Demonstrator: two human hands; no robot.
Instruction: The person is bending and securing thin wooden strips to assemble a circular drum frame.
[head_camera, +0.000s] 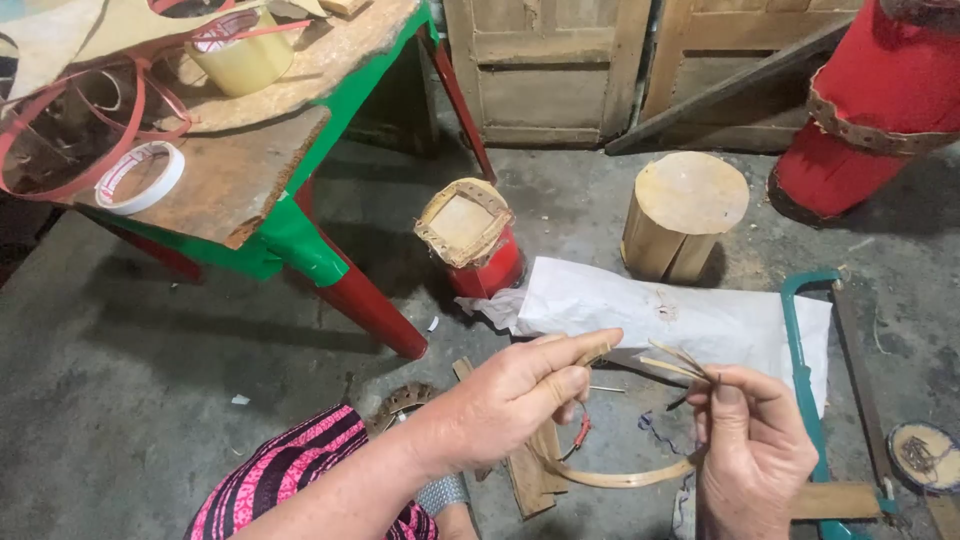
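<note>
Left hand (510, 400) pinching one end of a thin bamboo strip (625, 478), right hand (750, 440) gripping the other, bent into a hoop above the white paper (700, 320); loose splints possibly in the right fingers (715, 395).

Bare concrete floor (130, 370) lies open left of the hands — ahead, small red drum (472, 240), wooden block (685, 215) and table leg (360, 295) crowd in.
</note>
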